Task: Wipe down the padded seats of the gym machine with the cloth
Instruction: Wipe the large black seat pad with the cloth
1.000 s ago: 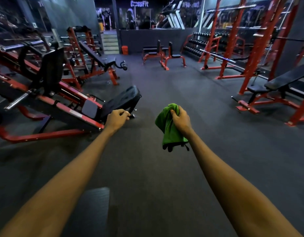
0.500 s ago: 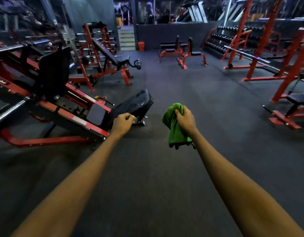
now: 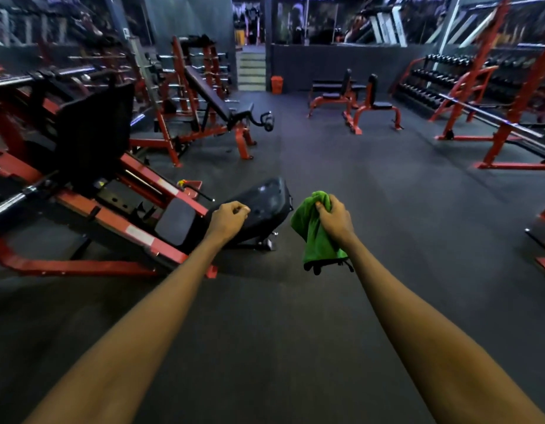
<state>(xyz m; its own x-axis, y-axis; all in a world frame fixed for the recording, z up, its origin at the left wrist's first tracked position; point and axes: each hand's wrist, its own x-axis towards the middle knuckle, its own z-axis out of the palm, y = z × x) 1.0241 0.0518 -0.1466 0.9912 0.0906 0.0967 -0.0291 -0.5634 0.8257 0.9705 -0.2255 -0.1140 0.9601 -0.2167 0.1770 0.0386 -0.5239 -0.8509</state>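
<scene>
**Cloth bunched in the right hand, pads not yet wiped**

The green cloth (image 3: 318, 237) is soft, light and limp. It hangs in loose folds below the fist, and a dark trim or loop dangles at its lower edge. Nothing about it is fragile or slippery. It would probably wipe better spread flat under the palm than wadded, so a regrip near its middle seems sensible before contact.

The right hand (image 3: 334, 220) holds it in the air above the floor (image 3: 295, 332), just off the near end of the machine. Its fingers (image 3: 326, 209) are curled tight round the top of the bundle.

The left hand (image 3: 228, 220) is drawn into a fist with nothing visible inside it. It sits in front of the large back pad (image 3: 265, 200), and I cannot tell whether it touches the pad.

That pad is 1 of 2 dark cushions at the low end of the red machine frame (image 3: 112, 215). The other, the smaller seat pad (image 3: 176, 220), is just to its left. Both look like smooth vinyl, firm enough to press on. Pale smears show on the large pad near its top edge. The cloth is near that pad but apart from it.
</scene>
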